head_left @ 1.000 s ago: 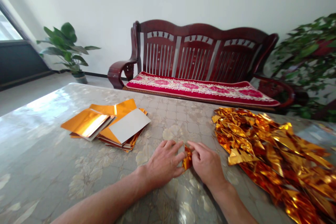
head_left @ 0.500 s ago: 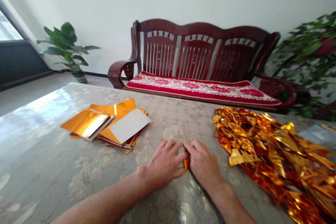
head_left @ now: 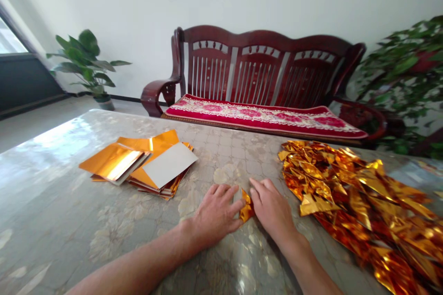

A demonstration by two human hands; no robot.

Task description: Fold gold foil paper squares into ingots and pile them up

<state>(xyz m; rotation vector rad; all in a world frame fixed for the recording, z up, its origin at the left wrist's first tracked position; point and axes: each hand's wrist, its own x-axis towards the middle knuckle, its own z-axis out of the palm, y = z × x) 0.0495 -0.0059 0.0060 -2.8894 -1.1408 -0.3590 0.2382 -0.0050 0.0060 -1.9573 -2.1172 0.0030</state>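
Note:
A small folded piece of gold foil paper lies on the table between my two hands, partly covered by fingers. My left hand holds it against the tabletop, thumb and forefinger at its left edge. Just right of the foil, my right hand rests with its fingers stretched forward, the forefinger a little apart from the others. Further left sits a stack of gold foil sheets, with one sheet's pale back facing up. To the right spreads a large heap of folded gold foil pieces.
The table has a glossy, flower-patterned cover. A clear plastic bag lies behind the heap. Beyond the table stands a dark red wooden bench with a red floral cushion. Potted plants flank it.
My right hand has eased its fingers off the left fingertips, moving slightly right and forward. More of the gold foil paper shows between the hands. My left hand stays nearly in place.

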